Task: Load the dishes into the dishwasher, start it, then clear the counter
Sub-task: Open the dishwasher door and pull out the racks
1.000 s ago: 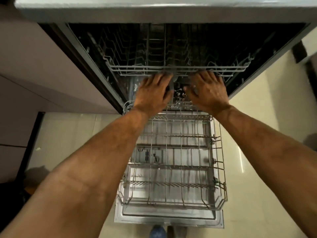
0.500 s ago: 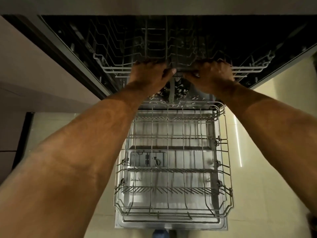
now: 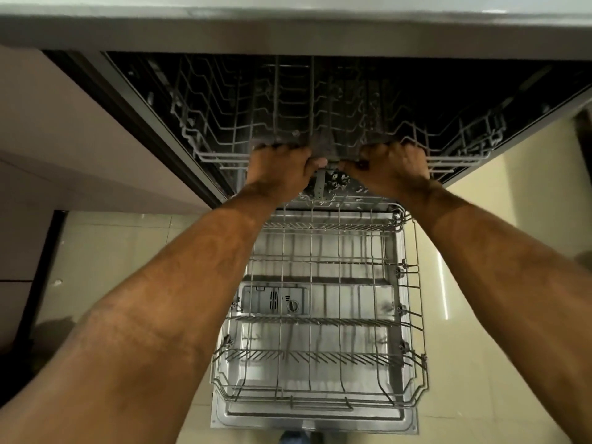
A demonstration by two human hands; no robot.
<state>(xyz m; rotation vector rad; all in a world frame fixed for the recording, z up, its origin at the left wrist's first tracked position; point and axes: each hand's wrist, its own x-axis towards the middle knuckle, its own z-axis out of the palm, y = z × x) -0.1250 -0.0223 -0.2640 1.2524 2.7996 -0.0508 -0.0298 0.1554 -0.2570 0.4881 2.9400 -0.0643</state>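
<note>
Under curled fingers (image 3: 404, 152): upper rack (image 3: 224, 136).

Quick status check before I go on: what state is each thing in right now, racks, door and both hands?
Upper rack: inside the tub, empty, front rail held by both hands.
Lower rack: pulled out over the open door, empty.
Dishwasher door: folded fully down.
Detergent dispenser: lid closed.
Left hand: grip curled round the upper rack's front rail.
Right hand: grip curled round the same rail.
</note>
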